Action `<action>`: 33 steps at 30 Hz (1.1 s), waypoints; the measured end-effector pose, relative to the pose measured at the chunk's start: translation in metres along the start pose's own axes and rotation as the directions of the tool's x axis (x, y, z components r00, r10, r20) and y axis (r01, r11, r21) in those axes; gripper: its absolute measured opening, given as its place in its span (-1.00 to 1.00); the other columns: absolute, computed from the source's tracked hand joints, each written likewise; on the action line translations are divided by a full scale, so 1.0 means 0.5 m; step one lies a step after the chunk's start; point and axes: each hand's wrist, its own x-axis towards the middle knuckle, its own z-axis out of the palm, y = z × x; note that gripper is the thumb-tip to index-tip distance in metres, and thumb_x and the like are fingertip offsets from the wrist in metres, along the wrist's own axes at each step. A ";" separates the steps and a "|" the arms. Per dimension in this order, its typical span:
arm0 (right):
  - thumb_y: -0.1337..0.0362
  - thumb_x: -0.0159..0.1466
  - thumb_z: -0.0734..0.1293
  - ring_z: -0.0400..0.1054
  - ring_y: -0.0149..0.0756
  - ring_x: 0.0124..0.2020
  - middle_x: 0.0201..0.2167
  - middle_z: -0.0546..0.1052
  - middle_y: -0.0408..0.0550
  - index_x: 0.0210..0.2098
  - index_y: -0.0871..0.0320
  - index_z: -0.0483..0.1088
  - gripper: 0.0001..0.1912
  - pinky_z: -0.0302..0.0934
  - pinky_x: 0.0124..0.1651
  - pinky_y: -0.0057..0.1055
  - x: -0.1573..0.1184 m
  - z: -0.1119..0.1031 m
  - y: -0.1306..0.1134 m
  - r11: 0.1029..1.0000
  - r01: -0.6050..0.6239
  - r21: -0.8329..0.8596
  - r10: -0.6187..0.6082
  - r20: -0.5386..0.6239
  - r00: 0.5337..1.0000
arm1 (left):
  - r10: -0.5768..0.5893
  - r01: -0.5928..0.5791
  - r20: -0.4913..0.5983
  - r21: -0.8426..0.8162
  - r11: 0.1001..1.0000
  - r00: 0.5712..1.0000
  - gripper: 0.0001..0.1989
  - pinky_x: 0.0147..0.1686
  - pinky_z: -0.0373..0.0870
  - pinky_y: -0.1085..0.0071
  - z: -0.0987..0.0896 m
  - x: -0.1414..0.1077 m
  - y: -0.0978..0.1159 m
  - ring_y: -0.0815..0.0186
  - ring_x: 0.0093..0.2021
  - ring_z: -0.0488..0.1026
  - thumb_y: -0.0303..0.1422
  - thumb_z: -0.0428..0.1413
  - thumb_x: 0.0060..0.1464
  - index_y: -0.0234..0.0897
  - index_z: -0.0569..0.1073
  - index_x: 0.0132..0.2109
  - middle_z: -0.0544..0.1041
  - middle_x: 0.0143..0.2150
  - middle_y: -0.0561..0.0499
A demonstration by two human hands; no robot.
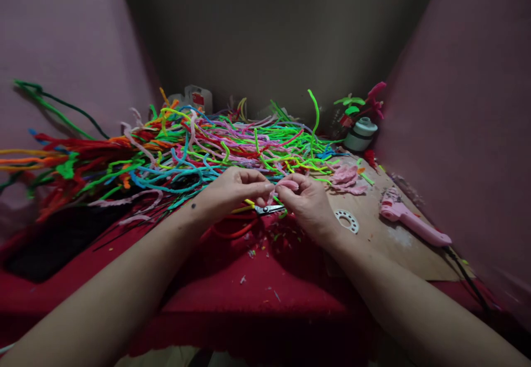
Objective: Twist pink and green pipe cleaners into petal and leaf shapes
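Between my two hands is a pink pipe cleaner (289,184), bent into a small fuzzy loop or petal shape. My right hand (309,204) pinches it between thumb and forefinger. From the other side, the fingertips of my left hand (243,190) close on its lighter end. Scissors (269,210) with yellow and red handles lie just beneath my fingers, a bit of green pipe cleaner by the blades. Behind the hands spreads a big heap of many-coloured pipe cleaners (232,140). To the right of my right hand lie finished-looking pink petal shapes (347,178).
A pink glue gun (415,224) rests on a brown board (398,253) at the right, near a white ring with holes (347,221). A pale jar (360,134) stands behind. A dark flat object (62,245) lies left on the red cloth (249,295), which has scattered clippings.
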 end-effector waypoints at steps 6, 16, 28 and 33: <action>0.31 0.11 0.25 0.08 -0.47 -0.53 -0.61 0.24 -0.22 -0.55 0.19 0.30 -0.88 0.00 -0.43 -0.49 -0.003 0.001 0.000 0.989 0.078 -0.123 -0.076 0.025 0.997 | -0.084 0.093 0.091 -0.099 0.991 0.992 -0.85 -0.62 0.02 0.55 -0.002 0.001 -0.019 0.52 -0.63 0.15 -0.31 0.17 -0.14 -0.33 0.46 -0.46 0.32 -0.62 0.12; 0.26 0.12 0.26 0.00 -0.52 -0.57 -0.61 0.18 -0.25 -0.57 0.19 0.20 -0.80 -0.03 -0.46 -0.51 -0.008 0.000 -0.004 0.998 0.005 -0.064 0.000 0.074 0.997 | 0.076 -0.083 0.034 0.274 0.958 0.997 -0.85 -0.56 0.10 0.55 0.008 -0.008 -0.005 0.50 -0.57 0.18 -0.35 0.06 -0.05 -0.35 0.38 -0.47 0.30 -0.58 0.13; 0.38 -0.08 0.28 -0.18 -0.56 -0.75 -0.79 0.05 -0.33 -0.70 0.14 0.05 -0.75 -0.28 -0.72 -0.53 0.012 0.001 0.018 0.690 -0.548 0.473 0.465 0.291 0.836 | 0.716 -0.345 0.425 0.900 -0.266 0.555 -0.78 -0.38 0.17 0.32 0.042 -0.018 -0.025 0.30 -0.47 0.28 -0.47 -0.09 0.15 -0.29 0.34 -0.44 0.37 -0.53 0.01; 0.36 0.01 0.30 -0.11 -0.58 -0.75 -0.75 0.12 -0.30 -0.69 0.18 0.15 -0.77 -0.23 -0.71 -0.53 0.019 -0.011 0.007 0.773 -0.402 0.491 0.296 0.281 0.913 | 0.763 -0.369 -0.030 0.862 0.347 0.646 -0.89 -0.31 0.26 0.36 0.018 0.001 -0.037 0.32 -0.36 0.36 -0.44 -0.02 0.10 -0.32 0.39 -0.28 0.45 -0.39 -0.02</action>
